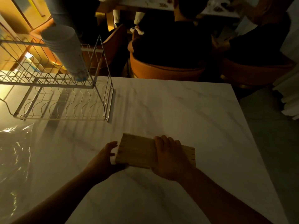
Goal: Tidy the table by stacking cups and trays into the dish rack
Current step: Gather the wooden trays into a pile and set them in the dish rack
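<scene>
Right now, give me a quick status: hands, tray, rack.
Both hands on wooden tray: left hand at its left edge, right hand on top. Cup stack already in dish rack. Path looks clear.

We saw a white marble table (pixel 178 110) carrying a wire dish rack (pixel 64 101) far left, clear plastic (pixel 14 151) left, and a wooden tray (pixel 137 151) near.

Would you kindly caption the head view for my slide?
Both hands, left and right, hold a wooden tray near a dish rack with stacked cups.
</scene>
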Demonstrator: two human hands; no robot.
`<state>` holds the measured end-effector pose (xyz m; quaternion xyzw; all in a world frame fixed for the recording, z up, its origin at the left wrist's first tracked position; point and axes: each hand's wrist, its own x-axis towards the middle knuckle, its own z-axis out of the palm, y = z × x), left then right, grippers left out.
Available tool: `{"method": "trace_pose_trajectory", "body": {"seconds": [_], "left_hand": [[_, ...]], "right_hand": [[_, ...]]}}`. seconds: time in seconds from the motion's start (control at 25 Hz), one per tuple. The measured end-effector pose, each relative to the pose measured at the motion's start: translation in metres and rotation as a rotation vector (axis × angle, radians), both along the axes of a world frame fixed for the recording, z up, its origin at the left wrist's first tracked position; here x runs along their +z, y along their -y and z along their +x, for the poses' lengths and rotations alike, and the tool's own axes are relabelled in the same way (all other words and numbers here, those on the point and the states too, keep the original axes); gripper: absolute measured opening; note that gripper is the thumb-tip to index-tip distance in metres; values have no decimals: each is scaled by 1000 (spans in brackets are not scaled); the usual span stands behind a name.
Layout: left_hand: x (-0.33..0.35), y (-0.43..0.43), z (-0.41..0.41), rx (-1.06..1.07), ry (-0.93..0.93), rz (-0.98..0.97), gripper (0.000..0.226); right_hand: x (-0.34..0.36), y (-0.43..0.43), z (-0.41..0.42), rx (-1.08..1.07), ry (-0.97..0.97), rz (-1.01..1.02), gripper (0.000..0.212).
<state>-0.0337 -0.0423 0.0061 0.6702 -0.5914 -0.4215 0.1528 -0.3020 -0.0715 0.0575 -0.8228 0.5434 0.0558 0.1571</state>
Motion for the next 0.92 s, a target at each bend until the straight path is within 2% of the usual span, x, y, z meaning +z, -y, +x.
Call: {"method": "trace_pose_trajectory", "body": {"seconds": [0.12,0.2,0.24,0.36,0.44,0.6,0.68,0.76,0.8,0.84,0.92], "left_hand": [[19,6,0,151,-329,109,96],[40,10,-6,139,-666,243,86],[52,12,-11,122,-778,294,80],[72,21,-29,41,-877,275,64],[77,26,-35,-30,-855,218,59],[67,22,-44,-75,-730,117,64],[61,16,-48,-112,-550,36,82],[54,12,-52,-185,-275,-79,99],[51,11,-54,-197,-222,-106,104],[49,10,-55,-191,-229,-107,106],[46,8,-58,-200,-226,-111,107]], "right_hand": [[19,7,-11,-260,345,186,103],[28,8,-14,-354,582,304,104],[31,7,-15,-385,715,361,101],[31,5,-17,-469,1044,581,90],[26,2,-23,-461,1103,628,90],[14,-5,-42,-378,1007,554,94],[6,-12,-48,-366,982,531,93],[0,-18,-53,-396,818,445,91],[-2,-19,-54,-423,779,429,87],[-4,-21,-55,-459,831,480,76],[-5,-22,-53,-572,1123,650,37]]}}
